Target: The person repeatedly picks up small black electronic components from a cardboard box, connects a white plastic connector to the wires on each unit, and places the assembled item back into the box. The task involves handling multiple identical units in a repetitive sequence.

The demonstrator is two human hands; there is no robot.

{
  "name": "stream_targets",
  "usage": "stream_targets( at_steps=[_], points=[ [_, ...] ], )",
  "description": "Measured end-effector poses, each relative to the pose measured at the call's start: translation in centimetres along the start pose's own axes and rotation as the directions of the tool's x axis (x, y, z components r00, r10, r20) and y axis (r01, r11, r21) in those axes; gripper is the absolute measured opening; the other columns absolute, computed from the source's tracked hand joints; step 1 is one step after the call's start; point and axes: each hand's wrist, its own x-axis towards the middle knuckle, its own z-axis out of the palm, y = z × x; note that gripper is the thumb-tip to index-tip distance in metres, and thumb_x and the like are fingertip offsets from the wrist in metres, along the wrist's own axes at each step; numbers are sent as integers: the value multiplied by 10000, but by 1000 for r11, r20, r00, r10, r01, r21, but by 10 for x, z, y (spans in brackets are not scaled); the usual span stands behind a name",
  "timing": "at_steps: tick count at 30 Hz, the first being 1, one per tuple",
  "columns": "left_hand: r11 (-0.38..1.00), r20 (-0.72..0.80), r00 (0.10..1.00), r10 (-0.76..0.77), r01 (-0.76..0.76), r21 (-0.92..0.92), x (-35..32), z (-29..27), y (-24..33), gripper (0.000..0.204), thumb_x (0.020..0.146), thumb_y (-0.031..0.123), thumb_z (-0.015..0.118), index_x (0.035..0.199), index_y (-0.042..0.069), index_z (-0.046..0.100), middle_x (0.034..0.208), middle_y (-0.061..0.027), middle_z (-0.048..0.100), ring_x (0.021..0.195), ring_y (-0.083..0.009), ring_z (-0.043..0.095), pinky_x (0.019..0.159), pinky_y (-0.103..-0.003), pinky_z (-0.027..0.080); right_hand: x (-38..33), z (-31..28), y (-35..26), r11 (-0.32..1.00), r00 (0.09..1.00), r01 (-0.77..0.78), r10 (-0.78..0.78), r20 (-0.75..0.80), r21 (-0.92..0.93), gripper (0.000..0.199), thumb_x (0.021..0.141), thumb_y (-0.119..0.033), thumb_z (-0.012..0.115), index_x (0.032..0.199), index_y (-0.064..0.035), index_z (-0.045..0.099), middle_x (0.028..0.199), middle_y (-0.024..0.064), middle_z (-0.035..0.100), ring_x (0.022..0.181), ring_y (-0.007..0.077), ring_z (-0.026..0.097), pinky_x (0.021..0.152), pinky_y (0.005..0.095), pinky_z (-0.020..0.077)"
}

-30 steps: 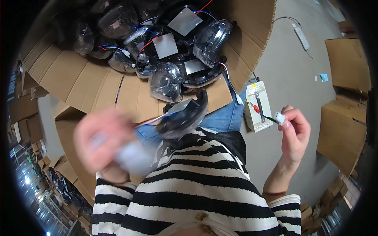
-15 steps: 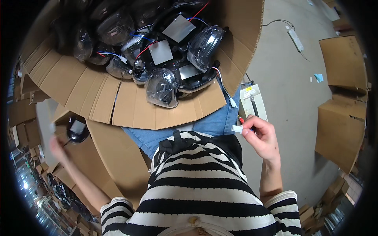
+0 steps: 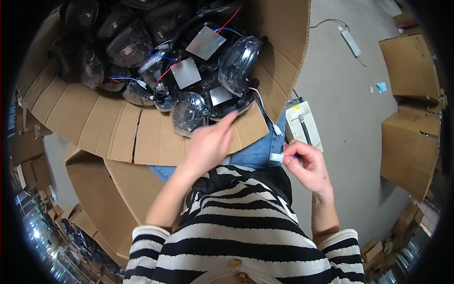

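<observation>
My left hand [image 3: 212, 144] is over the front flap of the large carton [image 3: 109, 137], fingers stretched towards the nearest black lamp unit, which has clear curved lenses [image 3: 189, 113] and a silver plate [image 3: 220, 95]. It holds nothing that I can see; whether its index fingertip touches the unit's lower edge I cannot tell. My right hand [image 3: 307, 165] is closed, pinching a white plug connector [image 3: 276, 157] between thumb and fingers. A bit of blue wire shows at these fingers. Just above, that lamp unit's own white connector [image 3: 277, 129] hangs on its wires over the carton's edge.
More clear-lensed lamp units [image 3: 127, 45] fill the carton, with red and blue wires. A pale box-shaped device with a black handle [image 3: 305, 124] stands on the floor at right. Beyond lie a power strip [image 3: 350, 41] and cardboard boxes [image 3: 409, 146]. An opened carton [image 3: 99, 189] is at left.
My left hand has come from the open carton at far left to the nearest lamp unit. The dark lamp-like part seen at that carton is no longer visible. My right hand still pinches the connector.
</observation>
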Motion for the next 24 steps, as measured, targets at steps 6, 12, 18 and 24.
stream_targets(
  at_steps=[6,12,18,24],
  points=[
    [867,76,996,35,-68,494,74,45,0,371,784,90,408,1102,-99,434,575,-160,579,518,-275,590,480,-366,451,-10,-3,12,998,999,-9,11,-45,63,29,736,-33,543,725,-5,545,649,-1,495,564,67,379,517,206,311],
    [798,53,998,17,-45,601,98,53,9,439,763,97,416,1172,-62,404,593,-135,597,523,-256,595,532,-377,459,-5,-1,13,1000,999,24,-23,27,-8,23,734,-31,554,727,-11,546,641,10,490,533,78,372,491,215,298],
    [735,-25,987,159,-101,670,99,43,-2,466,742,73,441,1205,45,398,1043,-134,538,895,-268,556,797,-377,382,-10,-1,11,998,998,44,-42,47,-48,22,736,-29,556,732,-11,543,631,12,474,516,76,350,467,224,281],
    [789,23,998,67,-67,610,98,60,-33,221,781,144,413,913,53,566,978,-158,555,974,-266,508,921,-458,247,-18,5,11,994,994,96,-93,60,-47,15,738,-25,550,737,-13,541,637,12,473,516,75,348,464,219,280]
  ],
)
